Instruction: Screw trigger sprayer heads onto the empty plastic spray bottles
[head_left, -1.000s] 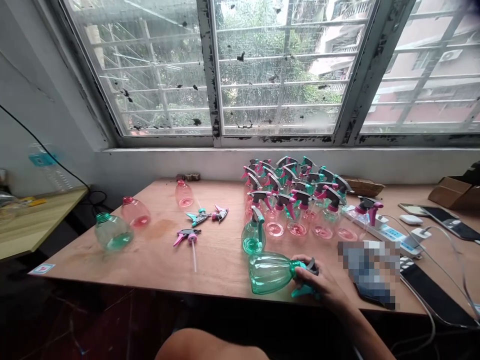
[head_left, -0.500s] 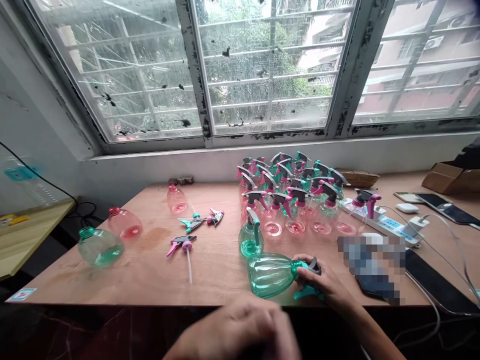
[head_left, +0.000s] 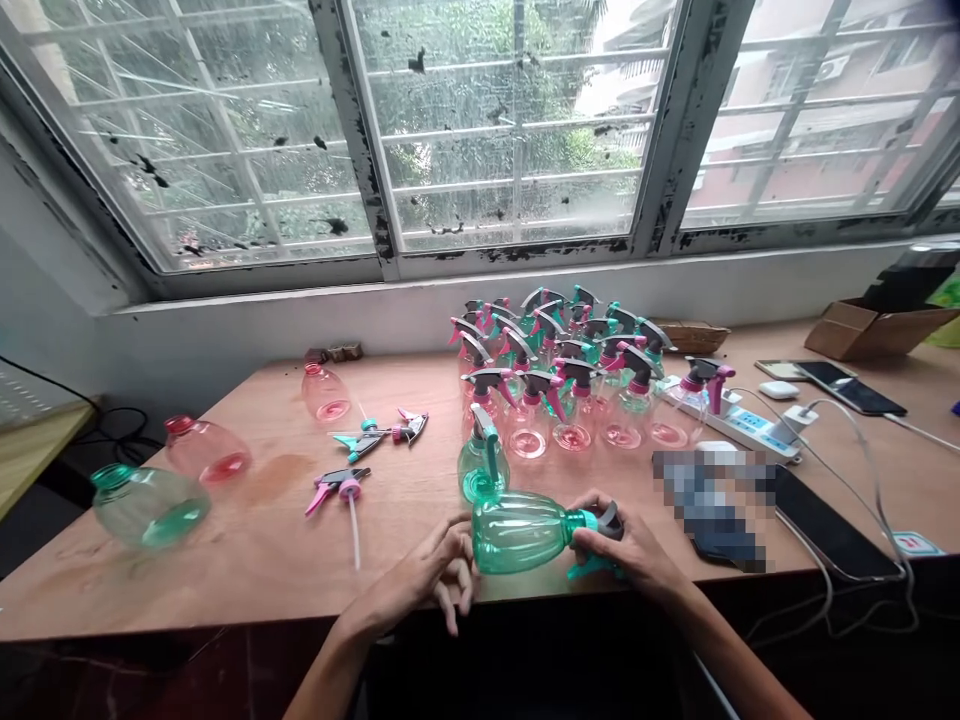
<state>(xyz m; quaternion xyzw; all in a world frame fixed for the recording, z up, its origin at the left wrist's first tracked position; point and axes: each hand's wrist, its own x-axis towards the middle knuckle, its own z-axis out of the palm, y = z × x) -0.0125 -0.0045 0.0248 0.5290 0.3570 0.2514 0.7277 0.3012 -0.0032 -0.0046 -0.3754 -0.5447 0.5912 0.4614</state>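
Bottle (head_left: 517, 533), green, tipped sideways over the bench's (head_left: 405, 500) near edge, collar pinched between the right hand's (head_left: 636, 545) fingers! Left hand (head_left: 442, 565) at its base, fingers loosely spread, contact unclear: looks like collar work, calling for a firm left hold on the body; behind, upright sprayers (head_left: 576, 376) crowd together.

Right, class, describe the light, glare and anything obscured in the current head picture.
Head view, top: daylight enters through the window, partly overexposed; head view, centre: pale highlights streak the green bottle in the right hand; head view, right: a pixelated block hides detail; head view, bottom: deep shadow under the table.
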